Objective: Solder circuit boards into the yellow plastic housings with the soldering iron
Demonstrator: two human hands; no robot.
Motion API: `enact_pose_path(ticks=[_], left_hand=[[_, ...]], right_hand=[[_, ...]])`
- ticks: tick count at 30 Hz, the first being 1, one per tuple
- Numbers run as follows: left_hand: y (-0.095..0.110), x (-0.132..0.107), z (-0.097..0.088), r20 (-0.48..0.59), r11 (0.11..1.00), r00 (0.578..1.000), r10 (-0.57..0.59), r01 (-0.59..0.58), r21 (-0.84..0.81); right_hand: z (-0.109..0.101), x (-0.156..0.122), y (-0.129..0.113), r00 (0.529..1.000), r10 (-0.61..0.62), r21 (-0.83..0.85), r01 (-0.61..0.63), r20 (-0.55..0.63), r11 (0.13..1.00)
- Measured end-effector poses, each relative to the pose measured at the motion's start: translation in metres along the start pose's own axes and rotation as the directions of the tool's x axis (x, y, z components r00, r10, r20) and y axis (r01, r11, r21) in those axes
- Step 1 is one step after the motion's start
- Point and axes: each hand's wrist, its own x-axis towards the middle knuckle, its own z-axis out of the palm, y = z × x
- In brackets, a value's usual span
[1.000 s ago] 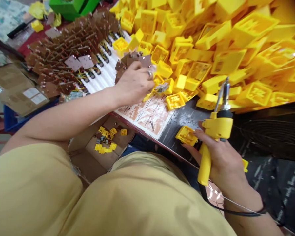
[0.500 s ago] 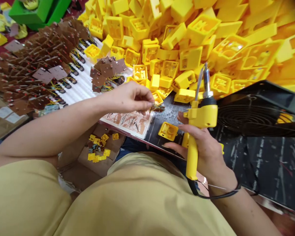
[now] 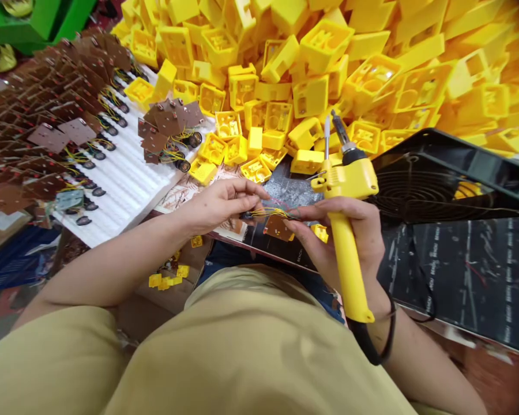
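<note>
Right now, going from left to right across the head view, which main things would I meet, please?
Large group of brown boards, smaller board stack, left hand, yellow wires, right hand, black frame with wire grille.

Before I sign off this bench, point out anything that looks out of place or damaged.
One pale blue-green circuit board stands out toward the near end of the white foam sheet: the circuit boards around it are brown. Whitish scratches also mark the black tabletop.

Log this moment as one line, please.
left hand: holding yellow wires; right hand: holding yellow soldering gun, fingers at wires' other end; brown circuit board: below wires in view; yellow casings: piled beyond
</note>
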Motion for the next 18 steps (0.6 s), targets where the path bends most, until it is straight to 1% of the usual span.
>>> enact_pose_path(ticks=[2,3,4,5,6,7,8,9,10,11,12,13,14,16,18], left_hand=[[-0.005,-0.002,0.000,0.013,0.999,1.000,0.003,-0.004,0.038],[-0.005,-0.004,0.001,0.020,0.994,0.999,0.029,-0.031,0.106],[-0.005,-0.007,0.003,0.021,0.974,0.996,0.086,-0.089,0.208],[-0.005,-0.010,0.005,0.020,0.924,0.984,0.175,-0.171,0.341],[-0.006,-0.013,0.009,0.027,0.832,0.959,0.283,-0.260,0.491],[-0.007,-0.016,0.013,0.052,0.700,0.918,0.393,-0.335,0.631],[-0.008,-0.018,0.017,0.087,0.558,0.871,0.483,-0.383,0.736],[-0.011,-0.019,0.021,0.121,0.438,0.823,0.555,-0.413,0.798],[-0.014,-0.020,0.025,0.140,0.367,0.787,0.601,-0.427,0.827],[-0.017,-0.021,0.028,0.137,0.352,0.766,0.629,-0.437,0.828],[-0.019,-0.021,0.029,0.113,0.384,0.762,0.638,-0.442,0.810],[-0.021,-0.021,0.030,0.079,0.444,0.772,0.631,-0.443,0.779],[-0.022,-0.021,0.029,0.045,0.512,0.791,0.610,-0.437,0.739],[-0.022,-0.021,0.026,0.007,0.637,0.844,0.537,-0.410,0.653],[-0.022,-0.023,0.022,-0.008,0.730,0.892,0.451,-0.364,0.578]], right_hand=[[0.000,0.000,0.000,0.999,0.029,0.024,-0.028,-0.014,0.999],[0.001,0.001,0.000,0.999,0.035,0.023,-0.035,-0.021,0.999],[0.002,0.002,-0.001,0.999,0.035,0.015,-0.035,-0.030,0.999],[0.003,0.003,-0.001,0.999,0.031,0.005,-0.031,-0.038,1.000],[0.005,0.004,-0.002,0.999,0.025,-0.001,-0.025,-0.039,1.000],[0.007,0.006,-0.004,0.999,0.016,-0.003,-0.017,-0.039,1.000],[0.009,0.008,-0.005,0.999,0.007,0.001,-0.007,-0.038,1.000],[0.011,0.009,-0.007,0.999,0.000,0.009,0.001,-0.039,1.000],[0.013,0.010,-0.008,0.999,-0.003,0.022,0.004,-0.037,1.000],[0.014,0.010,-0.010,1.000,-0.011,0.039,0.012,-0.028,0.999],[0.014,0.010,-0.011,1.000,-0.022,0.053,0.023,-0.012,0.998],[0.014,0.009,-0.011,0.999,-0.030,0.060,0.029,0.012,0.998],[0.013,0.008,-0.012,0.999,-0.035,0.059,0.033,0.039,0.998],[0.012,0.005,-0.011,0.995,-0.044,0.053,0.040,0.090,0.998],[0.012,0.002,-0.008,0.994,-0.039,0.082,0.031,0.101,0.996]])
